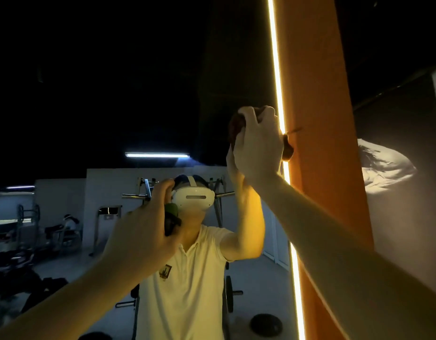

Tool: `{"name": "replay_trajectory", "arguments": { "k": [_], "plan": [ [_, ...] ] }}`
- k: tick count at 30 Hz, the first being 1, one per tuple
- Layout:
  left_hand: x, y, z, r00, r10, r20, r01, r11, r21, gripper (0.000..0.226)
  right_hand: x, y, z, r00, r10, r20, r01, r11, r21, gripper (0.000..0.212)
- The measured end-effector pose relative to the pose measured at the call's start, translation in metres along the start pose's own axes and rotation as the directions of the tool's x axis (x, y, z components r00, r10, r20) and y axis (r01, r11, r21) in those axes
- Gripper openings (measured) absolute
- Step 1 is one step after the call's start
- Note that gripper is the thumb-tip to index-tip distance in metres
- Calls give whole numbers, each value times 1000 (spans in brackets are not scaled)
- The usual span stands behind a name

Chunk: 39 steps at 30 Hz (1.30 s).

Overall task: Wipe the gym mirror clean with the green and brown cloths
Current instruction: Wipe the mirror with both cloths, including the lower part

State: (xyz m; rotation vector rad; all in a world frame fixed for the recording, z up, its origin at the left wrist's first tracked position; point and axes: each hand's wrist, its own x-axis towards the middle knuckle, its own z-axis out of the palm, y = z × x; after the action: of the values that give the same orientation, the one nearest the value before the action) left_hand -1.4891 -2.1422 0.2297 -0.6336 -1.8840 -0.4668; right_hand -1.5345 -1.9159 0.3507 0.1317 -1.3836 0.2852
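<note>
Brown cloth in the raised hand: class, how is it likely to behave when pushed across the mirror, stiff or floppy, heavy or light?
Probably floppy: the brown cloth bunches into a wad under the right hand. Likely light, since one raised hand holds it against the mirror. It should slide rather than roll.

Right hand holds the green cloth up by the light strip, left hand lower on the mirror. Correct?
No: in the head view the right hand holds the brown cloth by the light strip; the green cloth is in the left hand, lower.
</note>
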Motion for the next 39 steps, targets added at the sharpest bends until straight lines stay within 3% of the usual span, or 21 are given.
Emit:
{"name": "replay_trajectory", "arguments": {
  "k": [2, 5, 8, 10, 12, 13, 14, 16, 18, 19, 21, 23, 26, 27, 29, 31, 32, 33, 35, 37, 39],
  "plan": [
    [-3, -9, -6, 999, -44, -12, 44, 996, 72, 70, -36, -19, 2, 999, 33, -12, -32, 999, 43, 26],
    [-7, -19, -14, 995, -96, -10, 96, 987, 132, 71, -119, -36, -10, 968, -235, 83, 220, 962, 159, 19],
    [-8, -24, -16, 998, -68, 18, 64, 987, 150, 72, -92, -19, -6, 918, -385, 91, 377, 921, 95, 18],
    [-9, -25, -16, 997, -65, 33, 60, 988, 143, 74, -44, -11, -4, 990, -138, 25, 138, 990, -19, 17],
    [-9, -26, -14, 996, -87, 26, 83, 988, 133, 78, -19, -14, 0, 987, 159, -35, -159, 987, 8, 21],
    [-9, -25, -13, 995, -98, 30, 94, 988, 125, 78, -22, -29, 4, 977, 210, -38, -208, 977, 44, 23],
    [-10, -23, -12, 994, -109, 28, 105, 988, 109, 76, -35, -48, 7, 983, 185, 0, -184, 980, 76, 24],
    [-9, -23, -10, 993, -119, 2, 119, 991, 53, 70, -76, -88, 7, 985, -82, 150, 53, 981, 184, 25],
    [-9, -23, -8, 990, -143, 7, 143, 990, -6, 71, -101, -95, 2, 906, -366, 211, 307, 914, 264, 30],
    [-9, -24, -9, 989, -148, 8, 148, 989, -7, 75, -96, -82, 1, 885, -414, 214, 360, 898, 252, 28],
    [-12, -27, -11, 990, -143, 18, 142, 990, 16, 81, -68, -51, 3, 943, -311, 123, 298, 948, 112, 15],
    [-15, -33, -13, 992, -125, 35, 123, 991, 44, 85, -40, -32, 5, 998, -44, -50, 45, 999, 28, 14],
    [-15, -36, -13, 996, -87, 34, 86, 995, 51, 84, -41, -67, 19, 965, 255, -60, -248, 963, 110, 20],
    [-14, -36, -12, 996, -84, 25, 84, 996, 25, 82, -53, -89, 22, 978, 207, 20, -208, 970, 125, 21],
    [-12, -35, -10, 996, -86, 21, 86, 996, -10, 79, -80, -117, 21, 978, -137, 157, 104, 975, 198, 26],
    [-12, -37, -10, 997, -77, 14, 77, 997, -5, 78, -86, -97, 16, 870, -444, 216, 397, 889, 229, 28],
    [-13, -38, -10, 997, -73, 8, 73, 997, 14, 78, -76, -75, 14, 850, -476, 226, 441, 878, 186, 22],
    [-15, -39, -9, 997, -74, 5, 74, 997, 28, 79, -63, -53, 14, 880, -427, 210, 413, 904, 109, 16],
    [-20, -40, -8, 998, -67, 11, 66, 997, 34, 79, -29, -18, 13, 985, -169, 19, 169, 985, -25, 19],
    [-21, -43, -8, 998, -63, 19, 62, 998, 33, 76, -10, -16, 17, 990, 79, -113, -79, 997, 12, 21],
    [-20, -48, -10, 997, -71, 17, 71, 997, -12, 69, -12, -50, 27, 974, 200, -108, -194, 979, 63, 23]
  ]
}}
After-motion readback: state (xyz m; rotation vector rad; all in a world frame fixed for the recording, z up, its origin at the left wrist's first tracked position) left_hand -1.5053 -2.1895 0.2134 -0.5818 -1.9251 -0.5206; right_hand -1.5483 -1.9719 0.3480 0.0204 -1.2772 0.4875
